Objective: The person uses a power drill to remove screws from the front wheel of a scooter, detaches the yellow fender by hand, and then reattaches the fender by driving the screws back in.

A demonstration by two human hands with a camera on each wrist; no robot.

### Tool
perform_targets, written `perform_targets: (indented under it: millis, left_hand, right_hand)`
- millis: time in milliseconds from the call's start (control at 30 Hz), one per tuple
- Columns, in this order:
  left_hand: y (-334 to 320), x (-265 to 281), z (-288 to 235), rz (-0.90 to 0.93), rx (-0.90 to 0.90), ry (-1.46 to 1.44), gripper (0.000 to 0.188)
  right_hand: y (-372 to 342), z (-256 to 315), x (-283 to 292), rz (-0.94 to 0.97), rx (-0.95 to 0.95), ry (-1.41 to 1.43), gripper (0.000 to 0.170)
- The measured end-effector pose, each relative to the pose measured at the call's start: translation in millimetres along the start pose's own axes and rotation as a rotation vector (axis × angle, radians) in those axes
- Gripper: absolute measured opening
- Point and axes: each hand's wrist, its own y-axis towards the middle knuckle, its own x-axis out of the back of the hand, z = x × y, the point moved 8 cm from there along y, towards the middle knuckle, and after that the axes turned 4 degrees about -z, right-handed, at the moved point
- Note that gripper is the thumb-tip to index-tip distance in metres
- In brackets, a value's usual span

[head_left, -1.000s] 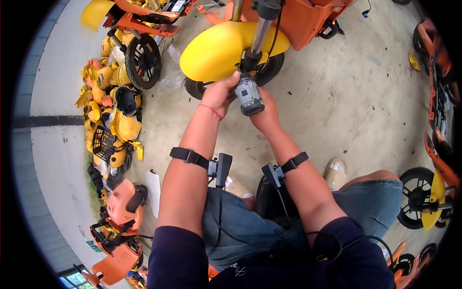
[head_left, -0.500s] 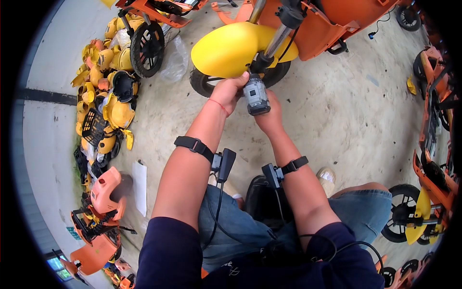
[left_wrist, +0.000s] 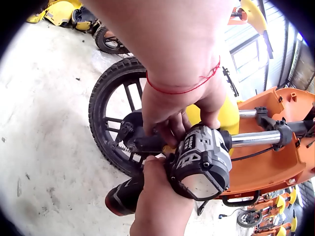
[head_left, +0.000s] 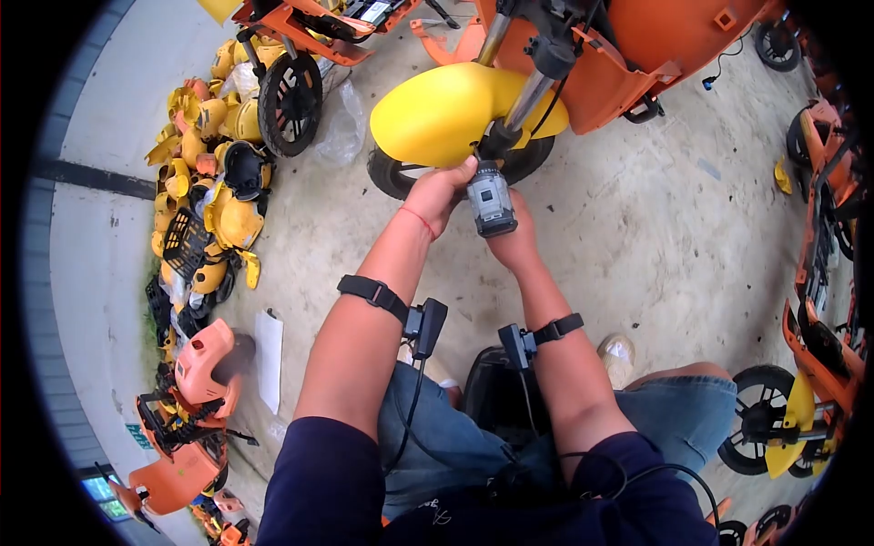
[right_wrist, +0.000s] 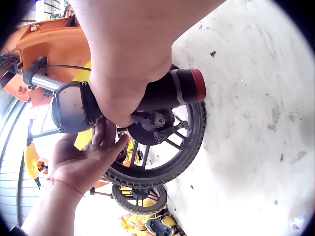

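My right hand (head_left: 517, 238) grips the handle of a grey and black cordless drill (head_left: 492, 207). The drill's nose points at the lower end of a scooter's front fork (head_left: 528, 105), beside the yellow front fender (head_left: 428, 114). Close to that nose is my left hand (head_left: 439, 196), its thumb up by the fender's lower edge. In the left wrist view its fingers (left_wrist: 173, 129) bend in under the fender, near the wheel hub; I cannot tell what they hold. The drill's black base (right_wrist: 198, 84), with a red end, sticks out past my right hand. Behind is the black front wheel (left_wrist: 96, 105).
The scooter's orange body panel (head_left: 628, 64) rises behind the fork. A pile of yellow helmets and parts (head_left: 209, 209) lies along the left wall. Another scooter's wheel (head_left: 291, 105) stands at the upper left, and more orange scooters (head_left: 824, 337) line the right side.
The head view has shifted, so the scooter and both hands appear a little further right and lower. Hands and drill keep their place at the fork.
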Motion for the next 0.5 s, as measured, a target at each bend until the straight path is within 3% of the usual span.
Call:
perform_targets:
  millis: [67,167,267,333,400,500]
  left_hand:
    - [-4.1,-2.5,-4.5,0.009,-0.022,0.034,0.047]
    - [-2.4,-3.8,0.5,0.008,-0.038,0.011,0.048]
    - [-11.9,-12.8,6.9,-0.109,-0.121,0.101,0.054]
    - [-17.7,-19.6,27.9,-0.211,-0.108,0.116,0.074]
    - [-34.2,-35.4,25.8,-0.262,-0.168,0.251,0.052]
    - [-35.3,-37.7,22.4,-0.263,-0.154,0.143,0.032]
  right_hand:
    - [2.8,-4.5,-3.1,0.025,0.059,0.028,0.033]
    - [3.4,-12.4,-4.1,0.061,-0.005,0.008,0.037]
    - [5.3,-13.3,-5.9,0.107,-0.052,0.052,0.037]
    - [4.8,-14.8,-8.4,0.150,-0.003,-0.108,0.038]
    - [4.4,-11.7,-7.9,0.141,0.023,-0.153,0.039]
    - [4.0,-0.8,0.9,0.083,0.008,-0.116,0.038]
